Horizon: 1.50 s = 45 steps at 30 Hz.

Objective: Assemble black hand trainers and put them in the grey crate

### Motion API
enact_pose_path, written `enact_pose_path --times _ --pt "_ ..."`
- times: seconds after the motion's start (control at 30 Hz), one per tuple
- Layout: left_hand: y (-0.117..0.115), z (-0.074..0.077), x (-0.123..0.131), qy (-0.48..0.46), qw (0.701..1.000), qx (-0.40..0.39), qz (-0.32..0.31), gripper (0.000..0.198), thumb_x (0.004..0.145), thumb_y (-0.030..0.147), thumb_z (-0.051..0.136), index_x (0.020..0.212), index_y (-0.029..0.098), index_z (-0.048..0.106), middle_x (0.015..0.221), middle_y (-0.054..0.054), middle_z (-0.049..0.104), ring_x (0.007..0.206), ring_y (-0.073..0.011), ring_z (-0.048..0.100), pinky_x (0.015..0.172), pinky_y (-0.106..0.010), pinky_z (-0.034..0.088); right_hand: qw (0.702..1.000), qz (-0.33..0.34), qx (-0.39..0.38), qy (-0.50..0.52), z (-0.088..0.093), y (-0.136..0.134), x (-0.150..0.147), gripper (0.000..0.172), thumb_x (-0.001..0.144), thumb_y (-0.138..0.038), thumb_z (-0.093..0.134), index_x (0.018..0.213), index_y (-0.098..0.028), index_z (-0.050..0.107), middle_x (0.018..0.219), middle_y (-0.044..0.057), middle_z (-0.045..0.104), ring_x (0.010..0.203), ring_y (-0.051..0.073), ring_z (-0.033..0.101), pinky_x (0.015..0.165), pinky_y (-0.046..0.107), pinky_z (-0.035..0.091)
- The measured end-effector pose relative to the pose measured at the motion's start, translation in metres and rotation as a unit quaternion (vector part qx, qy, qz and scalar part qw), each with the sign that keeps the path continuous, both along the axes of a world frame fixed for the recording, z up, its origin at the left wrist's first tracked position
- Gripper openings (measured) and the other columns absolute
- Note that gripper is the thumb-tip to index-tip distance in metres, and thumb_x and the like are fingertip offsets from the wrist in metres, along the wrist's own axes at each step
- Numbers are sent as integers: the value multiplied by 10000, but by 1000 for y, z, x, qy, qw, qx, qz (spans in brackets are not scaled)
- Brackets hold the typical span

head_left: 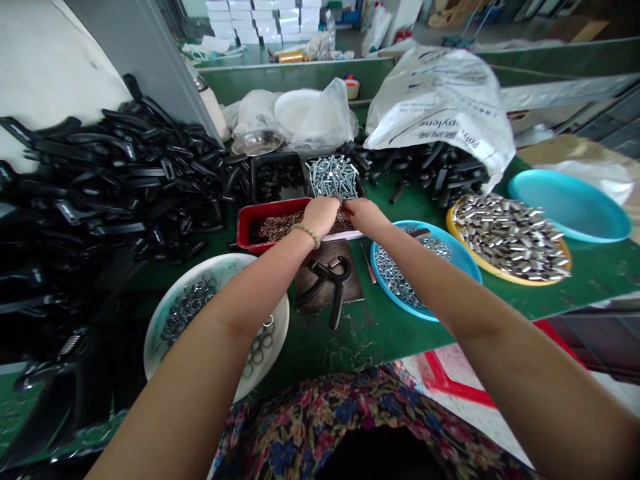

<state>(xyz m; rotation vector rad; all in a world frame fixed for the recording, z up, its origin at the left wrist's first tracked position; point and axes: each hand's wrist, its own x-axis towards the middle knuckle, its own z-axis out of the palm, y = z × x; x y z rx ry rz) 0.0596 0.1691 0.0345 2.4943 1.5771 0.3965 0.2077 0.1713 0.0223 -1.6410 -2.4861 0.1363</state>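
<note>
My left hand (321, 215), with a beaded bracelet on its wrist, reaches over a red bin (245, 225) of thin copper-coloured parts. Its fingers are closed and meet those of my right hand (367, 216), which are pinched together at the front edge of a tray of bolts (333, 175). Whatever lies between the fingertips is too small and too hidden to name. Below the hands, a black clamp-like tool with two handles and a coil spring (334, 270) rests on a dark metal plate (350, 297). No hand touches it.
A white basin (153, 333) of metal rings stands left, partly behind my left arm. To the right are a blue basin (477, 270) of small nuts and a yellow tray (565, 263) of metal sleeves. Black handles (125, 173) are heaped at left. A thin red-handled tool (370, 272) lies nearby.
</note>
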Motion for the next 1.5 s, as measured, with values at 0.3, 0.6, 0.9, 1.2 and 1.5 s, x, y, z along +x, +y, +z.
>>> enact_pose_path --times 0.3,0.6,0.9,1.2,1.5 --pt "-68 13 -41 -228 972 -58 -23 171 887 191 495 947 152 650 881 -39 696 826 -162 643 840 -275 469 988 -30 -18 151 8 -31 13 222 807 -124 519 978 -151 658 924 60 700 836 169 622 767 273 451" --pt "-138 -34 -59 -215 974 -56 -40 172 889 286 531 974 156 606 1029 -62 634 975 -177 609 925 -305 461 954 21 -86 287 -11 -130 12 106 861 -226 536 859 -177 630 858 55 656 821 177 615 758 315 485" --pt "-144 -38 -51 -86 994 -28 -64 227 941 293 412 960 145 583 997 -75 590 945 -189 558 892 -327 452 964 16 -39 262 -22 -119 5 67 855 -184 564 852 -160 627 834 58 643 808 173 614 743 291 484" --pt "-153 -33 -55 -20 992 -17 -121 236 938 239 393 969 142 606 1064 -85 564 1004 -207 516 909 -332 453 969 41 -23 244 -28 -112 1 105 884 -180 517 878 -170 621 864 62 640 838 179 610 776 300 479" --pt "-175 -29 -50 -38 994 -30 -96 238 895 239 481 1078 124 580 1115 -114 546 1006 -233 523 894 -387 486 980 64 7 187 -30 -112 -8 93 905 -202 499 883 -169 584 862 68 617 829 185 595 756 288 471"
